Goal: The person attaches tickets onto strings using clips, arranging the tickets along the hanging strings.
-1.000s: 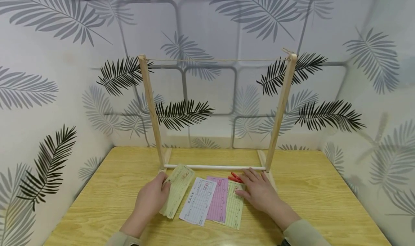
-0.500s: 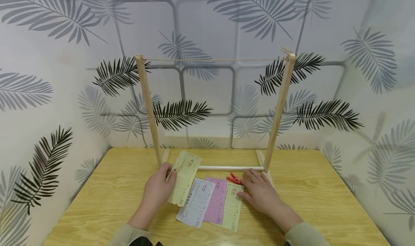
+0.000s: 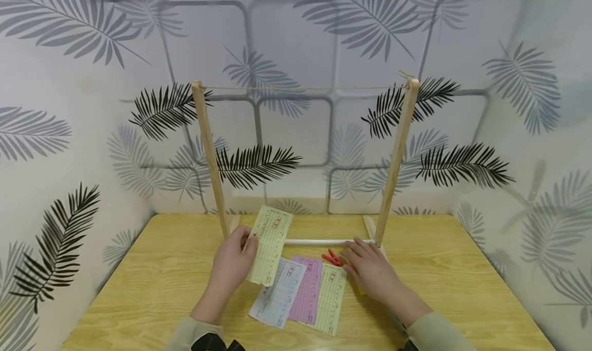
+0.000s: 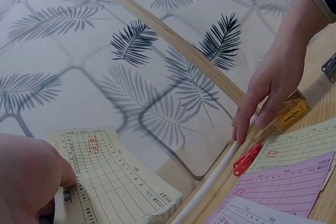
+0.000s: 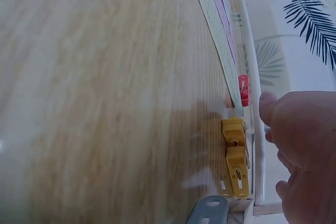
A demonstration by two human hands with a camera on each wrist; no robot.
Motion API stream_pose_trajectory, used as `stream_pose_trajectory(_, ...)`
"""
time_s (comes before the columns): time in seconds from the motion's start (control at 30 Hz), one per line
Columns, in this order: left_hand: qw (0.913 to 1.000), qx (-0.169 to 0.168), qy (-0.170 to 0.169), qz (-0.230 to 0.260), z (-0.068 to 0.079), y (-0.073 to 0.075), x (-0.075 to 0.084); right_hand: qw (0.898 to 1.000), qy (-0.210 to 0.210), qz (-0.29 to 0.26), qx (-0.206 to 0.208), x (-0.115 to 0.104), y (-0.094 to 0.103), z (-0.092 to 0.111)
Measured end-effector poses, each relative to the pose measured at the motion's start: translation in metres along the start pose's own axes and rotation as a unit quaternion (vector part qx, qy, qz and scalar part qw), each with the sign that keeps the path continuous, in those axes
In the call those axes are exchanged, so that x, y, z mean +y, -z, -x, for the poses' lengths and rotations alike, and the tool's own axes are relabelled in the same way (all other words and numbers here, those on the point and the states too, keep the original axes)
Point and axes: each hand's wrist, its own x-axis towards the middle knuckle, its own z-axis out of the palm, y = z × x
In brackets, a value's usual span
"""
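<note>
My left hand (image 3: 234,258) pinches a pale yellow printed form (image 3: 270,245) at its left edge, thumb in front, and holds it tilted up above the table. In the left wrist view its lower edge looks layered, like several sheets. A white form (image 3: 279,294), a pink form (image 3: 307,289) and another yellow form (image 3: 329,297) lie fanned and overlapping below it. My right hand (image 3: 372,269) hovers with loosely bent fingers beside a red clip (image 3: 332,257), holding nothing. Under it, yellow clips (image 5: 235,156) lie on the table, partly hidden in the head view.
A wooden frame (image 3: 396,171) stands behind the forms, with a string (image 3: 305,88) tied across its top and a white rod (image 3: 319,242) along its base. A grey clip (image 5: 210,211) lies near the yellow clips. Patterned wall covering (image 3: 296,150) surrounds the wooden table (image 3: 152,284).
My left hand has lifted the yellow form up and to the right, from beside the white form to partly over it. The right hand has risen slightly, and a yellow clip now shows beneath it.
</note>
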Motion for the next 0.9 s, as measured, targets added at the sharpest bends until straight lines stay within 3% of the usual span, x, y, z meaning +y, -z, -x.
stream_pose_trajectory(0.4,0.9986,0.003,0.014,0.051,-0.003,-0.002,0.007,0.999,0.027,-0.029,0.022,0.007,0.0,-0.019)
stream_pose_trajectory(0.9,0.9944,0.006,0.017,0.104,-0.007,-0.001,0.006,0.998,0.05,-0.028,-0.027,0.02,-0.004,-0.032)
